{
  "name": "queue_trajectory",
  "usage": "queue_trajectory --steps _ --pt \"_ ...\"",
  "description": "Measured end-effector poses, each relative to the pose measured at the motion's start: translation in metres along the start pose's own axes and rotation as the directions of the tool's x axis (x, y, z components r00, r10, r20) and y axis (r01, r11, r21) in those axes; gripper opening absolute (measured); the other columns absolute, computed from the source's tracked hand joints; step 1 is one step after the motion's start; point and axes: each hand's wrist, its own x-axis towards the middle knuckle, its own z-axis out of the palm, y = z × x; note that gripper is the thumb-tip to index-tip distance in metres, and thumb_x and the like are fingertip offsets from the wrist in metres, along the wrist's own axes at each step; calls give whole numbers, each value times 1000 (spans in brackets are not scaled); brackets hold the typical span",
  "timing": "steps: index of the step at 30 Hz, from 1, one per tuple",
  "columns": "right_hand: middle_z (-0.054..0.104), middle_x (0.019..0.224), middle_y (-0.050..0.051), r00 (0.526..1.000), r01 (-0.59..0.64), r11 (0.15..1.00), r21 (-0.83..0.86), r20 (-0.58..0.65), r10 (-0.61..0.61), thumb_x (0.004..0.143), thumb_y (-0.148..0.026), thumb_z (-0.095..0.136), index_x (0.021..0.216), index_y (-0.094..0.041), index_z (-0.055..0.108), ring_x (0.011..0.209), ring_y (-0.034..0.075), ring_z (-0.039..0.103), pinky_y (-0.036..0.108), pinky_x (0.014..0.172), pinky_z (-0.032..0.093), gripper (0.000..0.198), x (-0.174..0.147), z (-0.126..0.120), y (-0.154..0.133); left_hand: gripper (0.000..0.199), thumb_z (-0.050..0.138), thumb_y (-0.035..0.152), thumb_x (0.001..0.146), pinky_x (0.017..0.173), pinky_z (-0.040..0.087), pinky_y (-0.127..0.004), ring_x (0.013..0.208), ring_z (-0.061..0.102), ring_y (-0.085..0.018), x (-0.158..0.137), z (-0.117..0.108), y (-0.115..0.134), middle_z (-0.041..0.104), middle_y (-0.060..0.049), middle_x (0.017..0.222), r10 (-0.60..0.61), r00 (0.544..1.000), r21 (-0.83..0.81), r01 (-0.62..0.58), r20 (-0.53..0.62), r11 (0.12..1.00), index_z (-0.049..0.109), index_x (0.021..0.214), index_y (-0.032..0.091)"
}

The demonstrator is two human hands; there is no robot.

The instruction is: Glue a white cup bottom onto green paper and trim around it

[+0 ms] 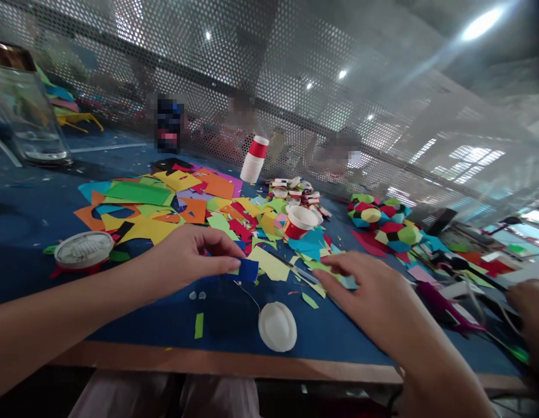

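My left hand [200,255] pinches a small dark-blue piece of paper [247,270] between thumb and fingertips, just above the table. My right hand [360,287] is spread, with thumb and forefinger apart. Beside its thumb tip lies the near end of a slim grey-and-black tool [295,269], whose exact kind I cannot make out. Under that tool is a pale yellow paper scrap [269,264]. Closer to me rests a white round disc [277,326], like a cut-off cup bottom, with a thin strand running from it towards the blue paper.
Coloured paper scraps [165,229] spread across the middle. Behind them stand a paper cup [301,222] and a stack of cups [254,159]. A purple glue gun [452,307] lies right, near another person's hand [531,305]. A glass jar [34,116] is far left.
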Motion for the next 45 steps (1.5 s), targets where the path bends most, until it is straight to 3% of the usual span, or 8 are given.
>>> queue_trajectory --steps 3,12,18,23,28,31,38,45 --pt "73 86 2 978 92 917 389 -208 -10 93 -41 55 97 -24 72 75 19 65 29 65 46 25 7 2 -25 23 75 43 71 64 48 -25 70 63 -16 0 0 1 72 0 72 -3 1000 23 3 1 1000 74 77 21" --pt "71 77 3 997 42 455 890 -8 -78 93 -41 54 90 -20 74 70 16 63 24 59 48 29 14 56 -61 25 73 32 72 48 36 -19 52 45 -8 -6 7 13 50 6 59 -58 998 -229 53 -16 972 53 69 19" --pt "55 59 -2 996 -71 377 923 85 -19 81 -31 62 69 -19 62 52 11 46 20 47 37 17 6 64 -67 25 72 31 76 49 37 -19 53 46 -8 -8 16 2 52 6 61 -42 998 -252 52 45 966 51 70 19" --pt "54 57 -1 995 -92 410 907 104 -7 78 -30 59 66 -19 60 51 11 46 21 46 37 16 6 62 -72 21 69 29 80 59 44 -23 64 54 -11 -12 17 -4 61 3 72 116 991 66 -112 -64 991 52 71 20" --pt "60 56 1 995 -90 452 887 98 5 75 -30 60 63 -19 60 52 13 51 23 48 41 17 6 63 -72 7 62 18 86 70 46 -26 76 59 -13 -18 14 -4 64 3 82 477 873 350 -419 -98 838 58 81 22" --pt "61 55 1 996 -86 446 891 89 15 76 -29 62 62 -19 63 51 13 52 22 48 41 18 5 66 -72 9 61 15 87 76 47 -28 83 61 -15 -19 14 -6 65 2 87 582 806 446 -486 -103 752 62 85 24" --pt "65 53 1 987 -161 282 946 160 27 74 -30 69 61 -20 68 50 13 55 22 46 44 17 5 68 -72 11 64 15 89 86 44 -34 91 67 -17 -19 8 -8 73 2 95 760 646 721 -561 73 408 62 93 25" --pt "67 55 1 964 -262 76 962 264 -25 76 -30 74 63 -20 71 53 12 59 23 53 50 17 8 69 -69 17 63 21 93 87 44 -35 89 71 -16 -21 10 -7 76 3 98 741 668 729 -542 71 418 65 107 30"
